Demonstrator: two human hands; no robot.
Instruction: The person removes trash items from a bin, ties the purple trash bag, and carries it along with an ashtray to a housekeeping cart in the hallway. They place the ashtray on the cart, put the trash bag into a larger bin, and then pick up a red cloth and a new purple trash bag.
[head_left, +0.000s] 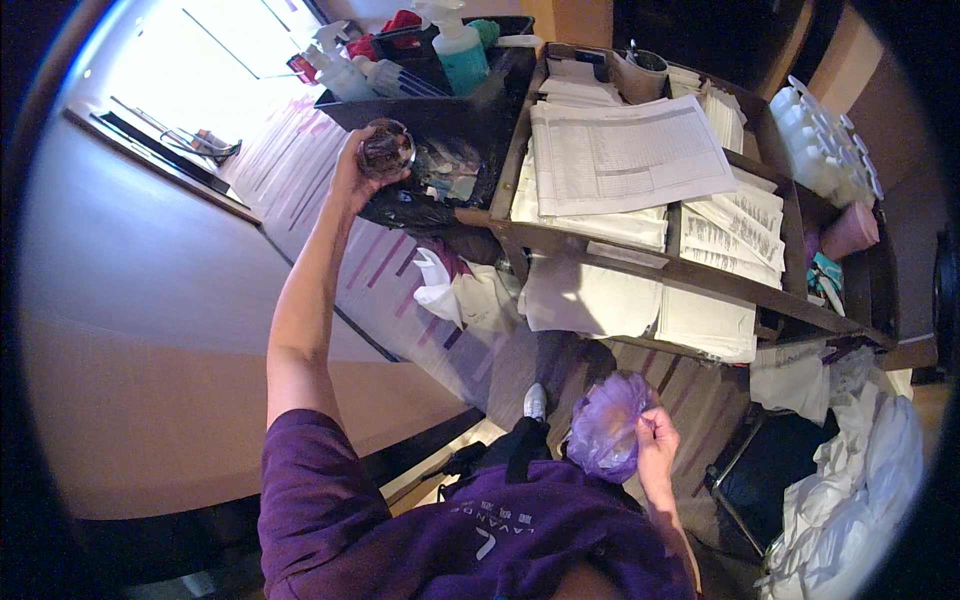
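Note:
My left hand (361, 166), arm stretched forward, grips a round, dark glass-like dish (385, 150), possibly an ashtray. It hangs beside the mouth of a black rubbish bag (409, 210), where crumpled litter (450, 169) shows. Close to my body, my right hand (658, 450) pinches the edge of a translucent purple plastic bag (611, 427). The bag is bunched up, and something pale inside it is too blurred to name.
A wooden housekeeping cart (585, 240) carries paper sheets (630, 154) and a cup (640, 75). Its black caddy (375, 111) holds spray bottles and a teal pump bottle (460, 60). White bottles (817, 142) stand at the far right. A white linen heap (847, 480) lies by a black chair (780, 472).

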